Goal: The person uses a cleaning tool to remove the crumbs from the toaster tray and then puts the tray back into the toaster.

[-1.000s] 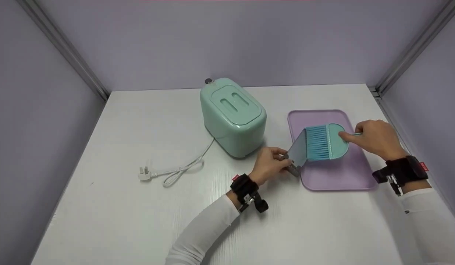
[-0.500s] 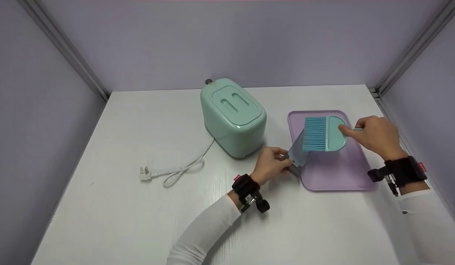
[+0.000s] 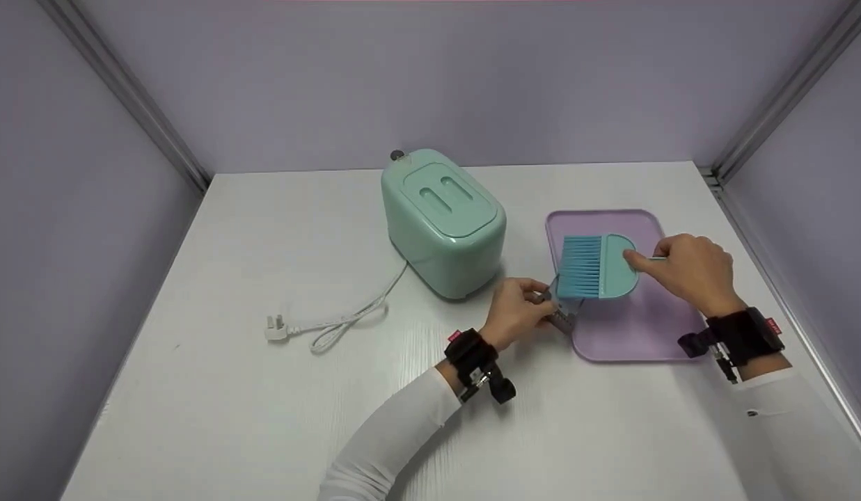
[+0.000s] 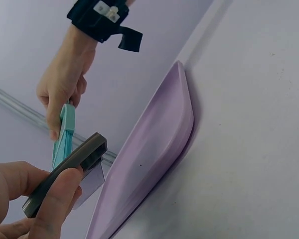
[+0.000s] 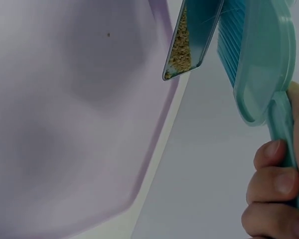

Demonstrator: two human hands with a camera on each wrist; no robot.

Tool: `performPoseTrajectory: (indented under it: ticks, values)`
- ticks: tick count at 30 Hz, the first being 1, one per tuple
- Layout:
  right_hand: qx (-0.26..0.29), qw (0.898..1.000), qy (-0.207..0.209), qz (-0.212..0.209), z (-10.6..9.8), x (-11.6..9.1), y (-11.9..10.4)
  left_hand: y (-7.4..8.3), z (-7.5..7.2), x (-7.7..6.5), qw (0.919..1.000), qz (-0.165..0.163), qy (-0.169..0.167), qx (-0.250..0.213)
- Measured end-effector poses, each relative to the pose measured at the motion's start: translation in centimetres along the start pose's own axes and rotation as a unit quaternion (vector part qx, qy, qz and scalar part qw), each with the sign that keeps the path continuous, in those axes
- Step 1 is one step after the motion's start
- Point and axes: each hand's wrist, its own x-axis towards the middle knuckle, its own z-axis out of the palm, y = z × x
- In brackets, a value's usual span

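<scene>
In the head view my left hand pinches the dark grey end of a crumb tray over the near left side of a flat purple tray. Brown crumbs lie along one side of the crumb tray in the right wrist view. My right hand grips the thin handle of a mint-green brush. Its blue bristles overlap the crumb tray's flat part, hiding much of it from above. A single small speck lies on the purple tray.
Left of the purple tray stands a mint-green toaster with two grooves in its top. Its white cord is looped on the white table and ends in a plug. Pale walls enclose the back and sides.
The brush rises, then comes down and left over the crumb tray, its bristles now nearer my left hand. The crumb tray has tipped, showing less of its flat surface. My left hand barely shifts.
</scene>
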Motion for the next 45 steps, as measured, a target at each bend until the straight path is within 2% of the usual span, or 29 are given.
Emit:
performPoseTrajectory:
  ticks: [10,21,26,34,40,45]
  values:
    - [-0.026,1.000,-0.006,0.016,-0.7,0.0,2.0,0.4,0.3,0.1,0.9998,-0.012,0.003,0.017]
    - [-0.026,0.999,-0.010,0.021,-1.7,-0.2,4.2,0.2,0.9,0.4,0.9999,-0.003,0.000,0.010]
    - [-0.034,0.999,0.007,0.026,-2.5,-0.4,4.8,0.3,1.0,0.4,1.0000,0.005,-0.006,0.005]
    - [-0.008,0.998,0.033,0.046,-2.7,-0.1,4.0,0.1,1.3,0.5,0.9998,0.012,-0.002,0.015]
    - [0.006,0.996,0.042,0.077,-1.7,0.4,3.1,0.1,1.6,0.5,0.9994,0.022,-0.007,0.025]
    - [0.000,0.996,0.038,0.084,-0.8,0.5,3.1,0.3,1.6,0.4,0.9993,0.024,-0.009,0.027]
